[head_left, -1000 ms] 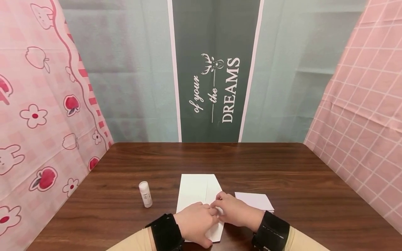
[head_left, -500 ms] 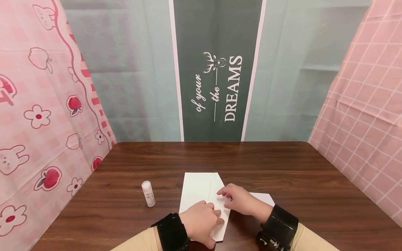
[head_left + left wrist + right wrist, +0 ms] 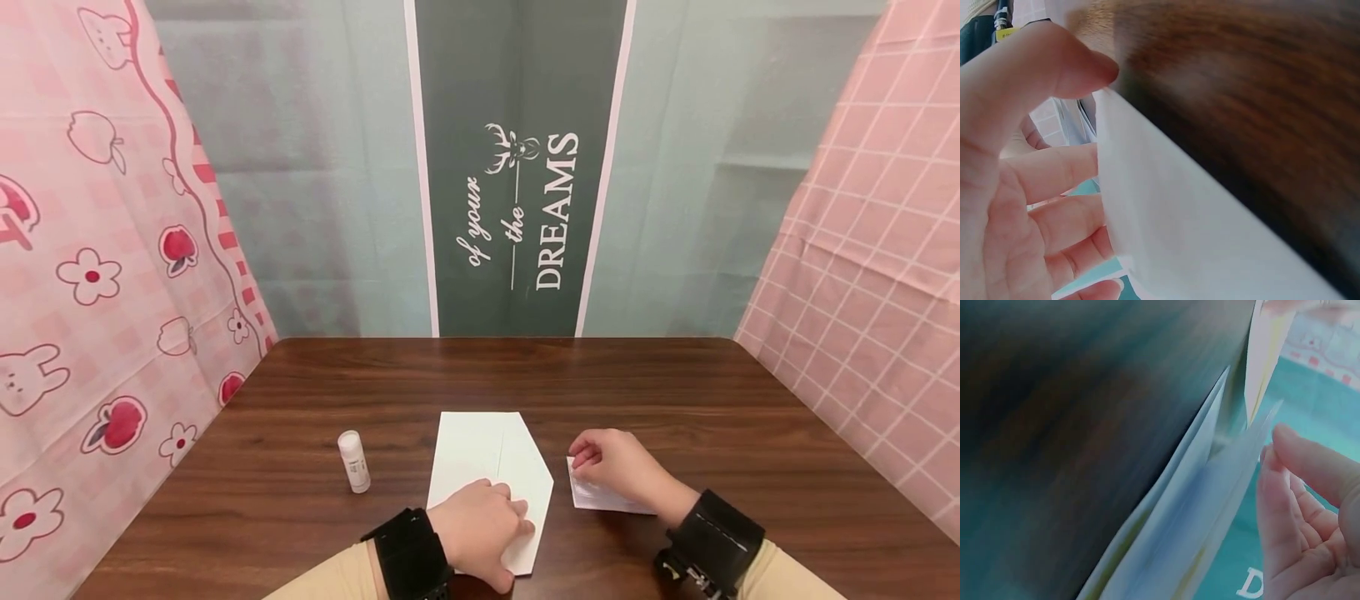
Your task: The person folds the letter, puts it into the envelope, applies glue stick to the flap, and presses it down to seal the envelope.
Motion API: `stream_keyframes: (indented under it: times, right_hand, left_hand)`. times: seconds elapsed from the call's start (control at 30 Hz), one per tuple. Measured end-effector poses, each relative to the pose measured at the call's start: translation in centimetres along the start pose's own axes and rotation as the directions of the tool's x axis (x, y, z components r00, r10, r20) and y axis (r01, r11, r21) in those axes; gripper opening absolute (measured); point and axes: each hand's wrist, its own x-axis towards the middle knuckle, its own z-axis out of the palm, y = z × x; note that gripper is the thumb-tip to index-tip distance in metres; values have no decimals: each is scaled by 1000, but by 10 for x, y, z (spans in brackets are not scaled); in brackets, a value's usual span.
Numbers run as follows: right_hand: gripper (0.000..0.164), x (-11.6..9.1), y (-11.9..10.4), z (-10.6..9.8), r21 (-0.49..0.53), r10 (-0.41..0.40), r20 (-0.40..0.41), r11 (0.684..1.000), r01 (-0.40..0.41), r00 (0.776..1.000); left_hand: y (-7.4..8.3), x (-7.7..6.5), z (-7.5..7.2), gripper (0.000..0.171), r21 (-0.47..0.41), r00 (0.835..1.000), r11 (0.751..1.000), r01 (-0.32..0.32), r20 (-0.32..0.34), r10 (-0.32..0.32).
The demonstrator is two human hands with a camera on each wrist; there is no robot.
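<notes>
A white folded paper (image 3: 468,450), shaped like an envelope with a pointed right side, lies on the table. My left hand (image 3: 483,529) rests on its lower part with fingers spread; in the left wrist view the thumb touches the paper's edge. To the right is a small stack of white sheets (image 3: 603,498). My right hand (image 3: 618,461) is over the stack, its fingers curled at the upper left corner. In the right wrist view a top sheet (image 3: 1210,506) stands away from the stack, its tip at my thumb and forefinger, which seem to pinch it.
A white glue stick (image 3: 354,462) stands left of the folded paper. The dark wooden table (image 3: 375,379) reaches back to a green and grey curtain (image 3: 510,167). Pink cloths hang on both sides.
My right hand has left the folded paper and moved right to the small stack, where its fingers now lie at the corner. The left hand has stayed on the folded paper.
</notes>
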Motion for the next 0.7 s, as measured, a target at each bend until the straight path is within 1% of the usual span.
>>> stream_keyframes:
  times: [0.1,0.17,0.23,0.33,0.4,0.47,0.53,0.7]
  right_hand:
    - [12,-2,7,-6,-54,25,-40,998,-27,999]
    - [13,-4,12,-9,-104,33,-44,994,-37,998]
    - [17,-6,15,-11,-173,48,-21,984,-51,999]
    - [29,-9,19,-13,-278,60,48,960,-44,997]
    - [36,-11,20,-14,-318,78,84,947,-48,993]
    - [39,-11,21,-14,-334,88,99,941,-50,991]
    - [40,-11,22,-14,-328,102,103,942,-63,989]
    - [27,-10,22,-16,-304,126,121,949,-84,985]
  left_hand:
    - [0,0,1,47,-2,1000,1000,3,-1,-3]
    - [0,0,1,47,-3,1000,1000,3,-2,-3]
    - [0,0,4,46,-4,1000,1000,5,-3,-5]
    - [0,1,4,46,-9,1000,1000,2,6,-2]
    - [-1,1,5,46,-14,1000,1000,3,14,-3]
    - [-1,1,2,47,-18,1000,1000,1,24,-1]
    - [0,1,2,46,-19,1000,1000,2,27,-1]
    - [0,1,2,46,-17,1000,1000,5,22,-4]
